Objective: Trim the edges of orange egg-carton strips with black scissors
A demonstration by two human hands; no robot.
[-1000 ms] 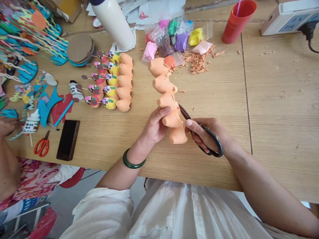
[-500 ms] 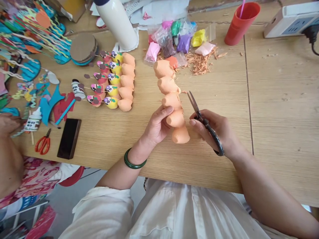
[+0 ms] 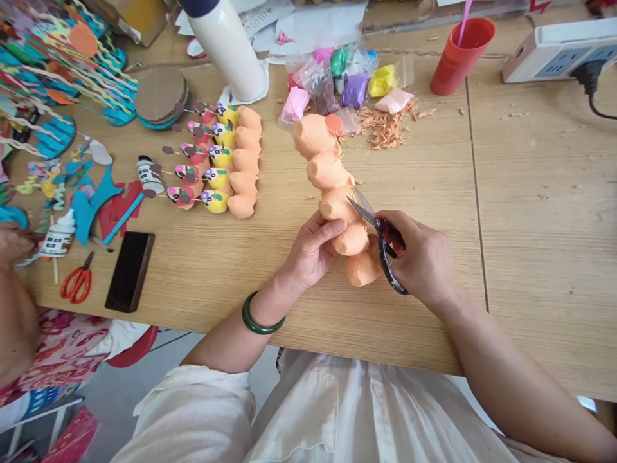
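Note:
My left hand (image 3: pixel 313 251) holds a strip of orange egg-carton cups (image 3: pixel 325 168) above the table, thumb on top and fingers underneath. In my right hand (image 3: pixel 424 257) is a pair of black-handled scissors (image 3: pixel 371 217). Their blades are parted at the strip's right edge, near its middle cup. Whether they touch the carton there I cannot tell. Orange paper trimmings (image 3: pixel 385 127) lie in a pile beyond the strip. To the left stand rows of painted and plain egg-carton cups (image 3: pixel 243 161), some yellow and red with decorations on sticks.
Bags of coloured clay (image 3: pixel 355 90), a white bottle (image 3: pixel 229 51) and a red cup (image 3: pixel 460 61) stand at the back. A power strip (image 3: pixel 554 51) is at the right. Leftward lie a phone (image 3: pixel 130 271), red-handled scissors (image 3: pixel 77 281) and glue bottles (image 3: pixel 58 235), near another person's hand (image 3: pixel 17 244).
My right hand has brought the scissors left to the strip's edge, blades now apart. The strip has shifted and tilted slightly in my left hand.

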